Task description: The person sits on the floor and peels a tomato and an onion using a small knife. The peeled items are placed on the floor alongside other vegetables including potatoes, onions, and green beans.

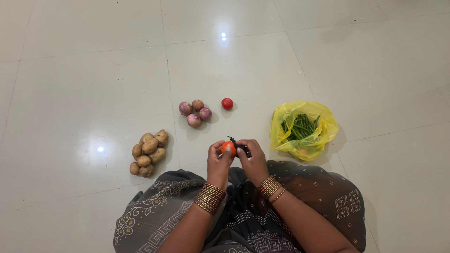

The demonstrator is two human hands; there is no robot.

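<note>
My left hand [218, 164] holds a small orange-red tomato [228, 148] at its fingertips, just above my lap. My right hand [253, 161] grips a small black tool [236, 144] that touches the tomato's right side; its exact kind is hard to tell. Both wrists wear stacks of gold bangles. A second red tomato [227, 103] lies on the white tiled floor [93, 70] ahead of my hands.
Several purple onions [195, 112] sit in a cluster left of the loose tomato. A heap of potatoes [149, 152] lies at the left. A yellow plastic bag [303, 129] with green beans is open at the right. Grey patterned cloth covers my lap.
</note>
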